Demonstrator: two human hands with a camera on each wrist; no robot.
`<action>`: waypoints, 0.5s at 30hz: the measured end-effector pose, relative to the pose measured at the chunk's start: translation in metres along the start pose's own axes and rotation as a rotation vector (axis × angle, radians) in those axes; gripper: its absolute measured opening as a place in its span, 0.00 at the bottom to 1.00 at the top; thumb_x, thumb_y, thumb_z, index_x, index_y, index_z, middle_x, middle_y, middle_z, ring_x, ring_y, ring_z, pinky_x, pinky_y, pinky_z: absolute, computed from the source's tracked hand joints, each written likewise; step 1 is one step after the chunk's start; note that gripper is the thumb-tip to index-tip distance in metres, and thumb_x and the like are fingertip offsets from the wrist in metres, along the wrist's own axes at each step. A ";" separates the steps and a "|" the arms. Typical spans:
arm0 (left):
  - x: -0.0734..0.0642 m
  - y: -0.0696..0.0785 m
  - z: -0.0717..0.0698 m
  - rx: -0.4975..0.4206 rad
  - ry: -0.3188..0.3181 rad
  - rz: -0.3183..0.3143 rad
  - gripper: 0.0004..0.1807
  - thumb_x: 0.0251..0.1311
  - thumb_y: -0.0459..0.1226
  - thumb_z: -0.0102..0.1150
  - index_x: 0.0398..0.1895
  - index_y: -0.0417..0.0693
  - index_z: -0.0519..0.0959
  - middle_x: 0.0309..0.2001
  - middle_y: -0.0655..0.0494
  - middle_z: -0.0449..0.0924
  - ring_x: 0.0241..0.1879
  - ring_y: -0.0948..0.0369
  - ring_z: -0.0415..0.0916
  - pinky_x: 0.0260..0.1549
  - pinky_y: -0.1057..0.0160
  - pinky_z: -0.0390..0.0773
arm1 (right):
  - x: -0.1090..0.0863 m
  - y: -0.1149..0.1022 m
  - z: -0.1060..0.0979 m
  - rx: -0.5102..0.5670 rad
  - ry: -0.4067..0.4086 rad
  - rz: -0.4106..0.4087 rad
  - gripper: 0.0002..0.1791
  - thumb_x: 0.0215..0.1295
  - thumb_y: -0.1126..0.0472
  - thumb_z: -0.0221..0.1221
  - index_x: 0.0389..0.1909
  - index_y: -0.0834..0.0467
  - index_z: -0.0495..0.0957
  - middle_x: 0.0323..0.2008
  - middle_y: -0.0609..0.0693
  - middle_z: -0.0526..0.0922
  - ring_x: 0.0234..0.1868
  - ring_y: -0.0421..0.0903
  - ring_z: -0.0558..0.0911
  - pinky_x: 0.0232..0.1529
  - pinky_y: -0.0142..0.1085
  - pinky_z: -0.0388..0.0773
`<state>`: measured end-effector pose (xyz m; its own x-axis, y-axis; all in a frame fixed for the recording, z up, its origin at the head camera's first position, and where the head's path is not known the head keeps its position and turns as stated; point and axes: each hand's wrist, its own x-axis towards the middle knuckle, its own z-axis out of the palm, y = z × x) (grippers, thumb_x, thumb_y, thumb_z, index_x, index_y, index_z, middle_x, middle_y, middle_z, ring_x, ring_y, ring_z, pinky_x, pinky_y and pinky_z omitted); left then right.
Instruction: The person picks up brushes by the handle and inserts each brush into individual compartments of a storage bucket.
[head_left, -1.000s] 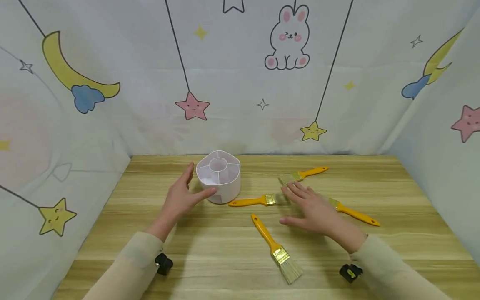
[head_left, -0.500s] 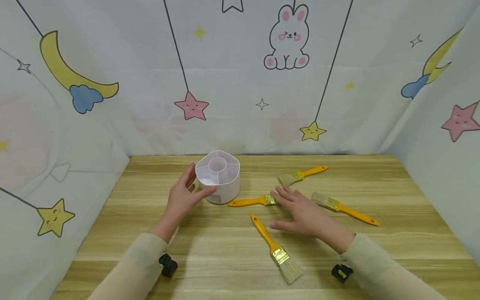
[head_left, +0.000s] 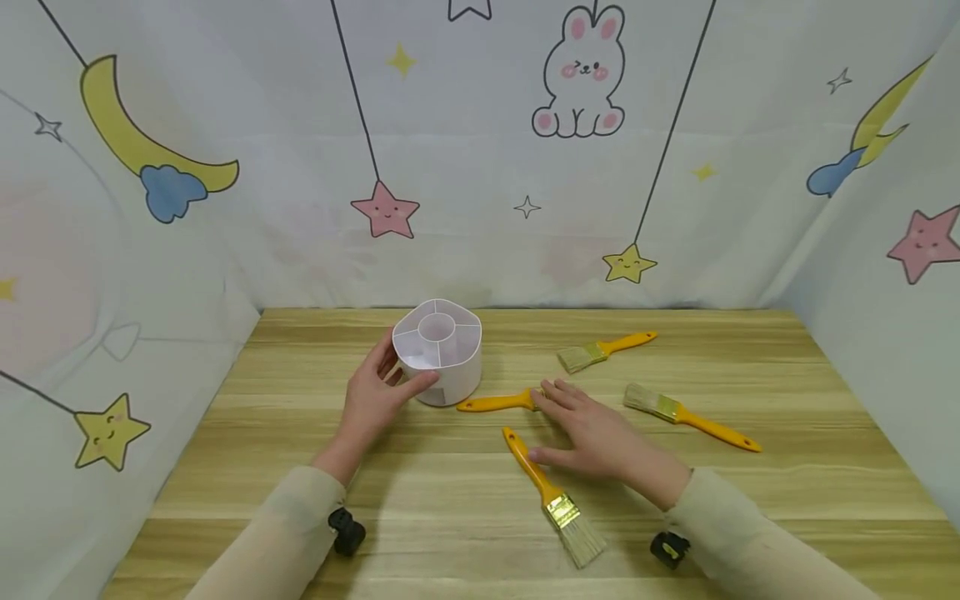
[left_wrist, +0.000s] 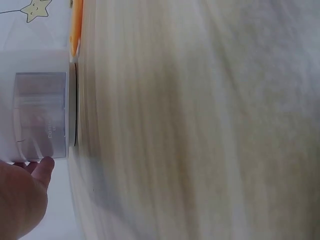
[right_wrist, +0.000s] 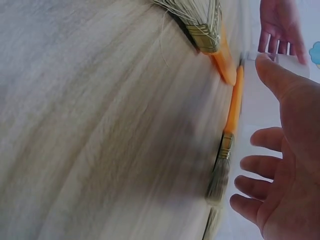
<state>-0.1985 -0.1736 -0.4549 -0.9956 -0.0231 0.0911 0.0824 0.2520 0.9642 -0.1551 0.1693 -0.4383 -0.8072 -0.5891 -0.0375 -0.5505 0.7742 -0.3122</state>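
A white pen holder (head_left: 457, 379) with several compartments round a central ring stands at the back left of the table. My left hand (head_left: 371, 404) holds its left side, thumb at the front and fingers round the far side. In the left wrist view, the thumb (left_wrist: 44, 170) lies by the holder's clear front panel (left_wrist: 40, 115). My right hand (head_left: 596, 429) hovers with spread fingers over a flat paintbrush (head_left: 495, 403), hiding its bristles in the head view. The right wrist view shows the bristles (right_wrist: 218, 182) apart from the fingers (right_wrist: 257, 165). Another paintbrush (head_left: 551, 492) lies nearer, by the right thumb.
Two more orange-handled paintbrushes lie on the right: one brush (head_left: 603, 351) at the back, the other brush (head_left: 690, 417) right of my right hand. The wooden table (head_left: 420, 533) meets a white printed curtain (head_left: 480, 250) behind and at both sides.
My right hand has moved left and slightly nearer, from the back brushes to over the brush beside the holder. My left hand has closed in on the holder. The brushes have stayed put.
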 end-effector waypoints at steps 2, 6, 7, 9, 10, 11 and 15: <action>0.000 -0.001 0.001 -0.018 0.007 0.007 0.54 0.58 0.39 0.83 0.85 0.54 0.61 0.79 0.48 0.67 0.77 0.48 0.67 0.74 0.47 0.71 | 0.002 0.000 0.001 0.000 -0.010 0.006 0.49 0.73 0.33 0.62 0.82 0.60 0.63 0.82 0.63 0.61 0.82 0.65 0.60 0.79 0.61 0.62; 0.000 -0.003 0.002 -0.044 0.014 0.014 0.53 0.57 0.38 0.83 0.85 0.54 0.63 0.79 0.48 0.68 0.78 0.49 0.67 0.74 0.47 0.72 | 0.004 0.000 0.003 -0.003 -0.023 0.015 0.48 0.74 0.34 0.62 0.83 0.60 0.62 0.82 0.63 0.61 0.82 0.65 0.59 0.80 0.61 0.62; 0.000 -0.003 0.002 -0.047 0.012 0.016 0.53 0.58 0.38 0.83 0.85 0.54 0.62 0.79 0.47 0.68 0.78 0.48 0.66 0.74 0.47 0.72 | 0.004 0.001 0.003 -0.004 -0.024 0.017 0.48 0.74 0.34 0.62 0.83 0.60 0.62 0.82 0.63 0.61 0.82 0.65 0.60 0.80 0.61 0.62; 0.000 -0.004 0.002 -0.050 0.011 0.018 0.53 0.58 0.39 0.83 0.85 0.53 0.62 0.79 0.47 0.67 0.78 0.48 0.66 0.74 0.47 0.72 | 0.005 0.002 0.004 -0.007 -0.024 0.018 0.48 0.74 0.35 0.62 0.83 0.60 0.63 0.82 0.62 0.61 0.82 0.65 0.60 0.79 0.61 0.63; 0.000 -0.004 0.002 -0.052 0.011 0.017 0.53 0.58 0.39 0.83 0.85 0.53 0.62 0.79 0.47 0.67 0.78 0.48 0.66 0.74 0.47 0.72 | 0.005 0.002 0.004 -0.006 -0.023 0.017 0.47 0.74 0.35 0.62 0.82 0.60 0.63 0.82 0.62 0.61 0.82 0.65 0.60 0.79 0.61 0.63; 0.000 -0.004 0.002 -0.053 0.012 0.017 0.53 0.58 0.39 0.83 0.85 0.53 0.62 0.79 0.47 0.67 0.78 0.48 0.65 0.74 0.47 0.72 | 0.006 0.003 0.004 -0.006 -0.022 0.015 0.47 0.75 0.35 0.62 0.82 0.60 0.63 0.82 0.62 0.62 0.82 0.65 0.60 0.79 0.61 0.63; 0.001 -0.004 0.001 -0.049 0.012 0.016 0.53 0.58 0.38 0.82 0.85 0.52 0.62 0.80 0.47 0.67 0.78 0.48 0.65 0.74 0.48 0.72 | 0.009 0.008 0.005 -0.006 -0.016 -0.012 0.45 0.75 0.37 0.62 0.82 0.60 0.64 0.82 0.61 0.62 0.82 0.64 0.60 0.79 0.61 0.64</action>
<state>-0.2002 -0.1737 -0.4593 -0.9935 -0.0308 0.1096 0.1010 0.2045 0.9736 -0.1653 0.1691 -0.4463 -0.7969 -0.6021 -0.0492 -0.5616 0.7685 -0.3066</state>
